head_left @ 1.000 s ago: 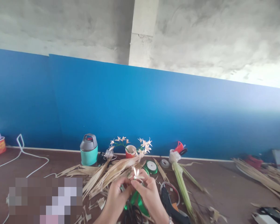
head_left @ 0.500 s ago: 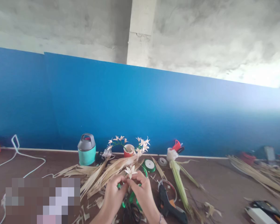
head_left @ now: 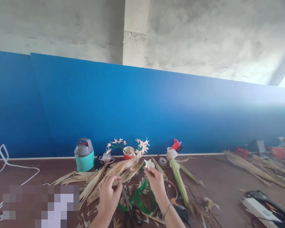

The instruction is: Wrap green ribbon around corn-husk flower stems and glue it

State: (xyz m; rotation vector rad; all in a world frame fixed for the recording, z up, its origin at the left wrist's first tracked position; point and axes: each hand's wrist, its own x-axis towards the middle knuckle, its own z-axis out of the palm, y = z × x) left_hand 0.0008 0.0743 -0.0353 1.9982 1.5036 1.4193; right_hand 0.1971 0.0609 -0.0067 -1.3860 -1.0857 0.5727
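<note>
My right hand pinches a small white star-shaped flower between thumb and fingertips, its petals pointing up and away. To its left my left hand hovers with curved fingers, the thumb and forefinger slightly apart and nothing visible in them. Below and between the hands lie black-handled scissors and a loose green ribbon. Behind the flower, a ribbon spool is partly hidden. A red paper cup stands farther back, with green stems of similar white flowers around it.
Dry corn husks spread across the table at left. A teal-and-grey container stands by the blue partition. To the right are a tape roll, a green stalk bundle, a partly covered glue gun and a white box.
My hands have moved apart. The flower has gone right and up in my right hand, while my left hand has drawn left from it. The view has shifted slightly right.
</note>
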